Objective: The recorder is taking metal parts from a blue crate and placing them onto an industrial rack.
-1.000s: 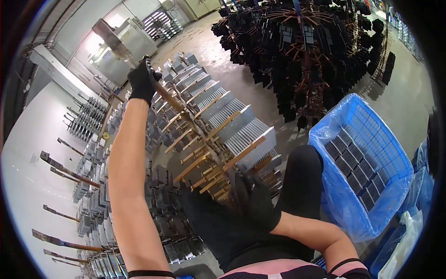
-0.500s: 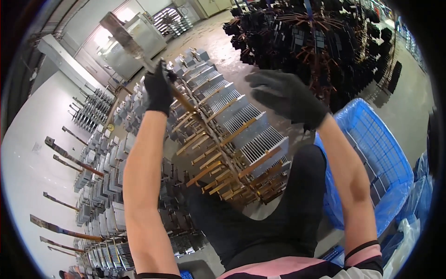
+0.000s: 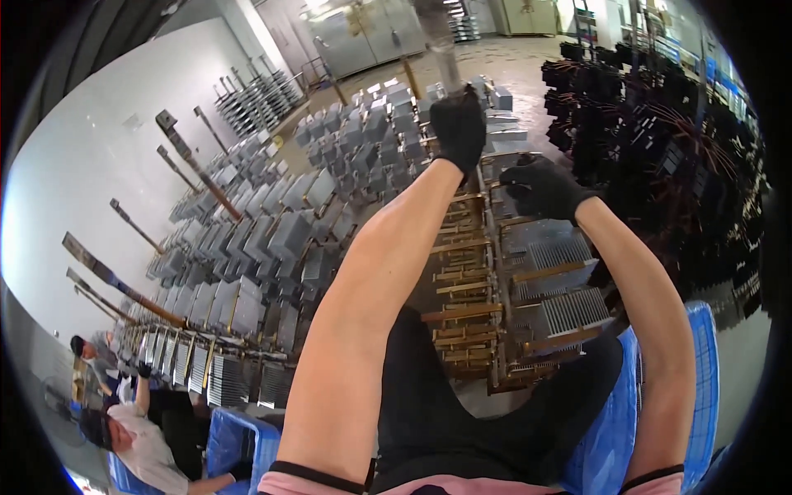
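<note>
My left hand, in a black glove, is wrapped round the flat metal bar at the top of a hanging rack. Below it runs the rack's frame, with rows of brown hooks on its left side. On its right side hang silver finned metal parts, which look like heat sinks. My right hand, gloved too, is over the upper right of the rack with its fingers apart and slightly bent. Nothing shows in its grasp; whether it touches the parts I cannot tell.
More racks of grey metal parts stand close on the left. Black parts hang at the right. A blue lined basket sits by my right knee. Two people are at the lower left, one beside a blue crate.
My view has swung left, and the rack now appears more upright. My right hand has come in closer to the rack and my left hand, which still grips the bar. Two people have come into sight.
</note>
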A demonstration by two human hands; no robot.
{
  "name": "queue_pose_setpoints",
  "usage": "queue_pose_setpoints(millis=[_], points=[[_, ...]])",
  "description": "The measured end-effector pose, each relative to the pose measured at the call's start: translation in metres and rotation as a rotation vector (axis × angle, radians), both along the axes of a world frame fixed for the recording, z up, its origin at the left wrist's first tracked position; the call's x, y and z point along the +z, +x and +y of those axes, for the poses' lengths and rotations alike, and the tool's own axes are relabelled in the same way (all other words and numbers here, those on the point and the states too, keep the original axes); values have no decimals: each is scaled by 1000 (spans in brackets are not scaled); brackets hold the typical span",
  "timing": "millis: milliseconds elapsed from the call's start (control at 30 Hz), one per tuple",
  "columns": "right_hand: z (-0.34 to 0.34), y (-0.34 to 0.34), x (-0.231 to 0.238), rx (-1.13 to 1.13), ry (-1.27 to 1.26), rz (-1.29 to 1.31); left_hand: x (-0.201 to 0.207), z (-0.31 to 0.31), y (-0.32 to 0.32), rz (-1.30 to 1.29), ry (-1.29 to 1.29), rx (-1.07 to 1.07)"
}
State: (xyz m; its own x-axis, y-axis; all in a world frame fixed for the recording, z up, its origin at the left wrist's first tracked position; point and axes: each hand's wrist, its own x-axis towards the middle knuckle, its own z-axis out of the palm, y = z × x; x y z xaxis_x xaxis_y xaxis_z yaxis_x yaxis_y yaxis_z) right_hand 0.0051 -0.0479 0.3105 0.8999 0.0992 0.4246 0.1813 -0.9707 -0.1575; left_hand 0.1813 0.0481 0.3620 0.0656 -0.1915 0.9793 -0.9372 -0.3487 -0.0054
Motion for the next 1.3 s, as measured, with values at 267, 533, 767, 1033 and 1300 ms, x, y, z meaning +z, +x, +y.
queue_pose_setpoints(millis=[267,533,767,1033,1300], points=[[9,-20,-7,-229,-26,-221,6,-31,-1,-3,77,-185],[15,-18,-34,-541,-161,-338,23,-59,1,1136,403,-993],[32,11,-40,-709,-38,-407,15,-98,-8,1266,81,-1125],[42,32,-34,-886,-141,-374,11,-116,18,1217,-50,-985],[7,30,-36,-717,3,-420,17,-138,86,-211,608,-160]])
